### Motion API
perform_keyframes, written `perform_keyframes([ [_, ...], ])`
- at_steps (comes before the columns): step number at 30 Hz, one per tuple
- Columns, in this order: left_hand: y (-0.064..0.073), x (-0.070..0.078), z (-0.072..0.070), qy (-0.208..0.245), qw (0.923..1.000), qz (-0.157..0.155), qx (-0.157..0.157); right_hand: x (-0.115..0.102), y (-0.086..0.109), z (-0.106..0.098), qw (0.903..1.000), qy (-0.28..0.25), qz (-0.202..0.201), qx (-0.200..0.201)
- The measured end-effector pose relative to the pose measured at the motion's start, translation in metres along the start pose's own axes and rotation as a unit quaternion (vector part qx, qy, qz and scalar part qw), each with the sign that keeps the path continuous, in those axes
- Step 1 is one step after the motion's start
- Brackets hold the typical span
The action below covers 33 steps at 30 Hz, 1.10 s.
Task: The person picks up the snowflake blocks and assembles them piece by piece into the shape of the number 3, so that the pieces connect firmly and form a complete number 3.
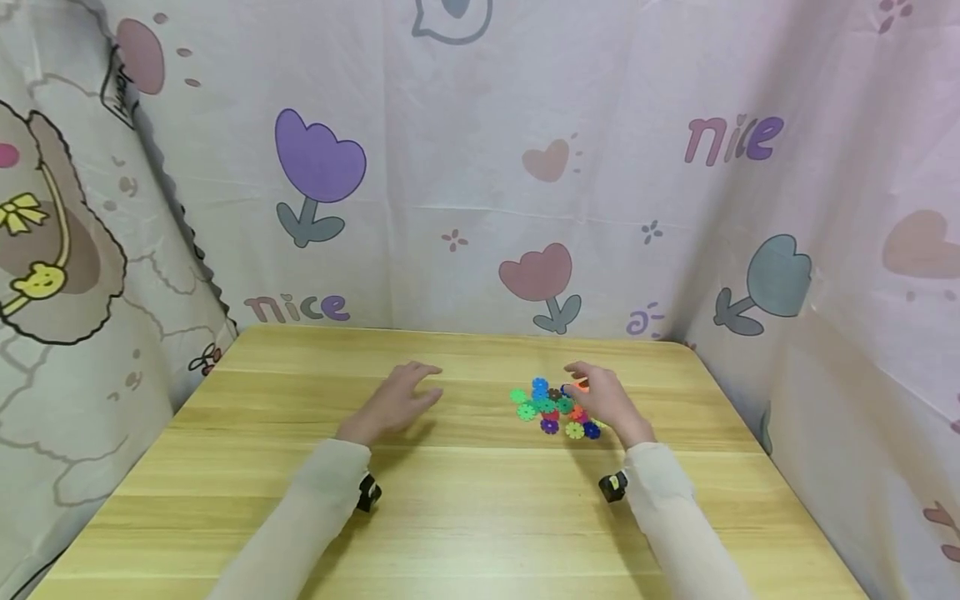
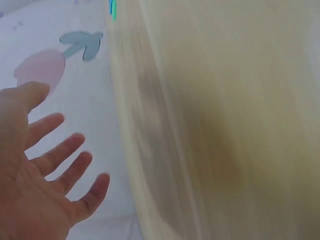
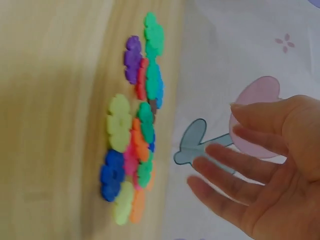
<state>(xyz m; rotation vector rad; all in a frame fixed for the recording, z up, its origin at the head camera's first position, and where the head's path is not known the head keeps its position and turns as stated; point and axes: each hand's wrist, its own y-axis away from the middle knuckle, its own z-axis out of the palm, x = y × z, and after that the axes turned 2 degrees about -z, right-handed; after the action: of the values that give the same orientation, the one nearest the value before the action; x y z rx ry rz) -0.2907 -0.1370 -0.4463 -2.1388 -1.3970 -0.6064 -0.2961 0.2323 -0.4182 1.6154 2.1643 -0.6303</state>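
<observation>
A loose cluster of flower-shaped plastic pieces, in several colours, lies on the wooden table right of centre. Among them are a purple piece (image 3: 132, 60), a yellow piece (image 3: 119, 123) and a dark blue piece (image 3: 112, 175). Above the right side of this cluster hovers my right hand (image 1: 606, 402), its fingers spread and relaxed with nothing between them; it covers some pieces in the head view. My left hand (image 1: 393, 404) is held over bare wood to the left of the pieces, fingers apart and holding nothing. In the left wrist view only a sliver of a green piece (image 2: 114, 9) shows.
The wooden table (image 1: 480, 517) reaches back to a printed curtain (image 1: 450, 167) with tulips and lettering. More of the cloth hangs along both sides. A small black camera (image 1: 369, 492) sits at the left wrist and another black camera (image 1: 613, 486) at the right wrist.
</observation>
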Motion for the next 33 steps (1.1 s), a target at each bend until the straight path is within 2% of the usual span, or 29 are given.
perform_keyframes([
  [3,-0.003,0.008,0.010,0.018,0.9996,0.014,-0.013,0.001,0.000,0.006,0.9998,-0.016,-0.011,0.002],
  [11,-0.014,0.028,0.033,0.025,0.9966,0.070,-0.036,0.004,0.003,0.010,0.9982,-0.059,-0.001,0.015],
  [17,-0.025,0.045,0.052,0.038,0.9946,0.065,-0.071,0.011,0.006,0.009,0.9967,-0.080,0.011,0.010],
  [23,-0.040,0.061,0.070,-0.009,0.9929,0.075,-0.091,0.014,0.006,0.008,0.9965,-0.081,0.022,0.004],
  [33,-0.057,0.076,0.088,-0.080,0.9893,0.065,-0.102,0.015,0.009,0.004,0.9958,-0.084,0.038,-0.004],
])
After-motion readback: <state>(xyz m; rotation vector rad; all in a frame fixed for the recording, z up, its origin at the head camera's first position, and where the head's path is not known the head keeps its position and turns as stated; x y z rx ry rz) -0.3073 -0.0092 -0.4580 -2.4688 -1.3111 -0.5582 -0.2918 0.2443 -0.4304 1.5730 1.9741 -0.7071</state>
